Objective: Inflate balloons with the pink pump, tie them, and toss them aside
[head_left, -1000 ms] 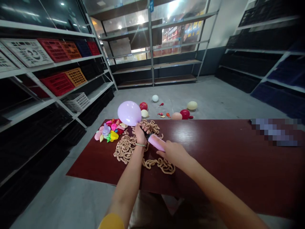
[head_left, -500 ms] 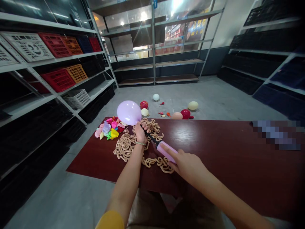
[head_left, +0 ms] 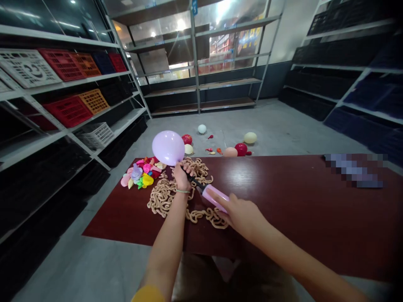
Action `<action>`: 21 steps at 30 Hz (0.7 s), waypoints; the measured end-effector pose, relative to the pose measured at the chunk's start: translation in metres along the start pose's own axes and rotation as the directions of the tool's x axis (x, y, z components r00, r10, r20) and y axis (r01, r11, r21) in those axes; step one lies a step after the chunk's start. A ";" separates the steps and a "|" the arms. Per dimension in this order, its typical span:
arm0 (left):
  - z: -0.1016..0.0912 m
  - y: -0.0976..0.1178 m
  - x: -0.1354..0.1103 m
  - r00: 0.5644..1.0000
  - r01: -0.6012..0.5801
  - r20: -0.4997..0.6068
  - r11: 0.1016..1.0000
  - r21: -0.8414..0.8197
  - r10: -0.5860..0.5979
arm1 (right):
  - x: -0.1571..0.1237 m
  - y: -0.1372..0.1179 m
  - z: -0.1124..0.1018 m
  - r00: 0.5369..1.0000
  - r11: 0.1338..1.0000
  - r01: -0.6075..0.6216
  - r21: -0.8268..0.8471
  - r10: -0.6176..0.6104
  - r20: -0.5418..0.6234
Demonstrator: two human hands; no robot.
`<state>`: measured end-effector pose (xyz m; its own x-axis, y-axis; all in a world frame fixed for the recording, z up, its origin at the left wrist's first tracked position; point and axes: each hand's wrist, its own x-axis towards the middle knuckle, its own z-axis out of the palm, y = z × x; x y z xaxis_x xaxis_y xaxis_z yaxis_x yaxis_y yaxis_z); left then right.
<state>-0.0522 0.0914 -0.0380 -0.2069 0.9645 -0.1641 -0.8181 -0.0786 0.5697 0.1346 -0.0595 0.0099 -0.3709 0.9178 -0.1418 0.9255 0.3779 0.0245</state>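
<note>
My left hand [head_left: 182, 176] is closed around the neck of an inflated lilac balloon [head_left: 168, 147] where it meets the black nozzle of a hand pump. My right hand [head_left: 242, 214] grips the pump's pink barrel [head_left: 214, 197], which is partly drawn out from the nozzle end. Both hands hover above a heap of tan plastic chain [head_left: 171, 195] on the dark red table [head_left: 283, 201]. A pile of flat coloured balloons [head_left: 140, 174] lies just left of the chain.
Several inflated balloons [head_left: 241, 149] and scraps lie on the grey floor beyond the table. Metal shelving with coloured crates [head_left: 67, 109] lines the left wall; dark shelves run along the right. A blurred patch [head_left: 355, 170] sits at the table's far right.
My right hand pulled the pump barrel back toward me, then pushed it partly in again. The lilac balloon has grown slightly. The left hand kept its hold.
</note>
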 end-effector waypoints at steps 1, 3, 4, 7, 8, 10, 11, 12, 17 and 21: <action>-0.001 0.001 0.001 0.999 -0.031 0.006 1.000 -0.004 0.031 | -0.006 0.005 -0.002 1.000 1.000 0.012 -0.003 -0.012 0.019; -0.002 0.002 0.002 0.998 -0.067 0.007 0.998 -0.012 0.067 | -0.013 0.011 -0.009 0.999 1.000 0.018 -0.004 -0.018 0.046; -0.003 0.002 0.003 0.997 -0.071 0.009 0.997 -0.016 0.071 | -0.012 0.011 -0.012 0.998 1.000 0.015 -0.001 -0.015 0.054; -0.003 0.001 0.002 0.997 -0.076 0.019 0.997 -0.027 0.076 | 0.005 0.004 -0.020 0.998 0.999 0.008 0.034 -0.010 0.062; -0.003 0.001 0.001 0.997 -0.074 0.022 0.997 -0.024 0.074 | 0.015 0.000 -0.022 0.998 0.999 0.012 0.053 -0.015 0.057; -0.003 0.000 0.000 0.998 -0.054 0.028 0.999 -0.004 0.054 | 0.034 -0.009 -0.021 0.999 0.995 0.025 0.101 -0.028 0.030; -0.003 0.000 0.000 0.999 -0.042 0.026 0.999 0.010 0.042 | 0.042 -0.013 -0.020 0.999 0.992 0.033 0.123 -0.034 0.009; -0.003 0.000 0.000 0.999 -0.037 0.020 0.999 0.022 0.036 | 0.048 -0.016 -0.017 0.999 0.989 0.039 0.139 -0.037 -0.011; -0.005 -0.003 0.000 0.999 -0.041 0.008 0.999 0.023 0.041 | 0.035 -0.007 -0.001 1.000 0.994 0.021 0.105 -0.020 -0.010; -0.004 -0.006 0.000 0.999 -0.043 0.025 0.999 -0.013 0.043 | 0.000 0.023 -0.005 0.998 0.990 0.050 0.129 -0.055 0.039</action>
<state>-0.0495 0.0910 -0.0441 -0.2285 0.9662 -0.1192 -0.8157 -0.1231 0.5653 0.1556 -0.0502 0.0154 -0.4180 0.8902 -0.1810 0.9081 0.4040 -0.1100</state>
